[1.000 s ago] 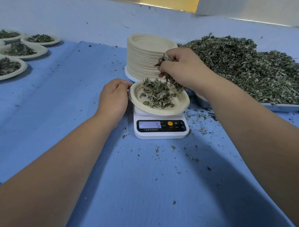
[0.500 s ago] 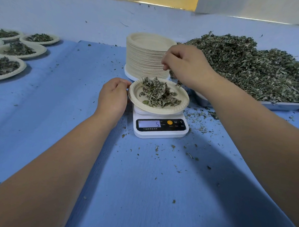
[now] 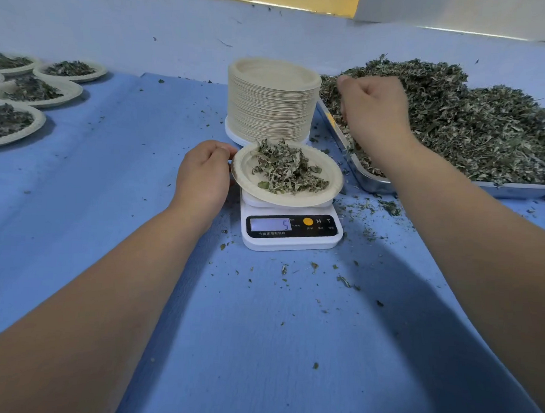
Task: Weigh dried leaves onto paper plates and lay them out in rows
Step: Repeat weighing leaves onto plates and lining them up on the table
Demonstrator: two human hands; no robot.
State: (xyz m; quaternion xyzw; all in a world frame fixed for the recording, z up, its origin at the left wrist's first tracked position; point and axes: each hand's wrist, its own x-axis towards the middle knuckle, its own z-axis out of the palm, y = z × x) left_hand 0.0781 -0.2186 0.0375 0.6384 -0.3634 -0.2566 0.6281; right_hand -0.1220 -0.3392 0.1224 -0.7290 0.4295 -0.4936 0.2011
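Change: right hand (image 3: 375,114) has left the plate (image 3: 296,198) for the leaf pile (image 3: 456,120), far right.
Fingers: left hand (image 3: 204,175) pinches the plate rim; right curled, load unclear.
Scale (image 3: 291,242): reads 5, portion likely near target.

Bare forearms (image 3: 105,292), bare hands (image 3: 204,175)

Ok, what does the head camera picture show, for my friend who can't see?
A left hand holds the rim of a paper plate of dried leaves on a scale. The right hand is curled over a leaf pile beside a plate stack.
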